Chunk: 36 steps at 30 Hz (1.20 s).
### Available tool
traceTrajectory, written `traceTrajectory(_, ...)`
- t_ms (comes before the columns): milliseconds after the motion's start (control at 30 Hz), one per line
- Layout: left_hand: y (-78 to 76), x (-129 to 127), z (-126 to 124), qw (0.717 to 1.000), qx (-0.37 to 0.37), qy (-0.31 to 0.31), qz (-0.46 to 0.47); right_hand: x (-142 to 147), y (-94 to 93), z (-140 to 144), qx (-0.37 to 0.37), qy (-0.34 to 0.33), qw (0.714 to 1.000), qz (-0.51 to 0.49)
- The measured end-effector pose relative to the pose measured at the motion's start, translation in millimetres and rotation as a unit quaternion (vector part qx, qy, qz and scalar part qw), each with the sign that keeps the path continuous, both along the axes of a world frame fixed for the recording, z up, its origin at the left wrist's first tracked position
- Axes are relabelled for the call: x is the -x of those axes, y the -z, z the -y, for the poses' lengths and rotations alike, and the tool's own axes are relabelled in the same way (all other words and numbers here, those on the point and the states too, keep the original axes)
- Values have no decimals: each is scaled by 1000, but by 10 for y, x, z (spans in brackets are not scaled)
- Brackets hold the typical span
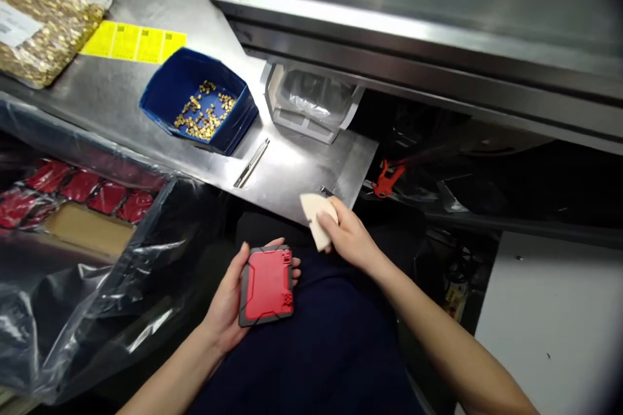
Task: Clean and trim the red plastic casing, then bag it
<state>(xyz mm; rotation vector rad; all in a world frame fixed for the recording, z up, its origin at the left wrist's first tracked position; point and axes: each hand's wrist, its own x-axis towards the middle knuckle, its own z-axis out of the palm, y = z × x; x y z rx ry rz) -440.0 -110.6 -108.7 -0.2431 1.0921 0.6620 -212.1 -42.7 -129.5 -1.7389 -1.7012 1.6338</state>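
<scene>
A red and black rectangular case (pixel 267 285) rests in my left hand (pixel 228 301), its red face up and my fingers wrapped around its edges. My right hand (pixel 348 233) pinches a folded cream-coloured cloth or pad (pixel 317 217) between thumb and fingers, up and to the right of the case and apart from it. Just beyond my hands is the edge of a metal bench (pixel 292 172). On it lie a slim silver pen-like tool (pixel 252 163) and a blue bin (pixel 165 94) with small brass-coloured parts (pixel 207 120) in it.
Bags of brass parts (pixel 63 19) and a yellow label strip (pixel 134 42) lie at the back left. A plastic-lined box (pixel 92 237) with red wrapped items stands at left. A grey tray (pixel 306 126) holds clear bags. An orange-handled tool (pixel 388 178) and a white panel (pixel 549 318) are at right.
</scene>
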Motion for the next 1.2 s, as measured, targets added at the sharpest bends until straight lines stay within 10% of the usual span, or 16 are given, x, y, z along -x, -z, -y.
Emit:
traceTrajectory(133, 101, 123, 44, 998, -24, -60, 10, 221, 324, -617, -44, 22, 991, 123)
traceTrajectory(267, 207, 147, 91, 996, -25, -84, 23, 280, 198, -819, -131, 12, 960, 247)
traceTrajectory(433, 276, 152, 74, 997, -46, -64, 25, -551, 178, -511, -166, -65, 891, 417)
traceTrajectory(600, 271, 191, 29, 995, -101, -19, 17, -1571, 702, -443, -186, -171, 849, 465)
traceTrajectory(767, 256, 283, 75, 988, -146, 35, -47, -1870, 1056, -714, -247, -274, 826, 426)
traceTrajectory(1000, 262, 320, 176, 945, -192, 138, -227, -1619, 482, -511, -263, -420, 805, 326)
traceTrajectory(1200, 265, 274, 207, 942, -190, 144, -235, -574, -304, -42, -80, -488, 838, 232)
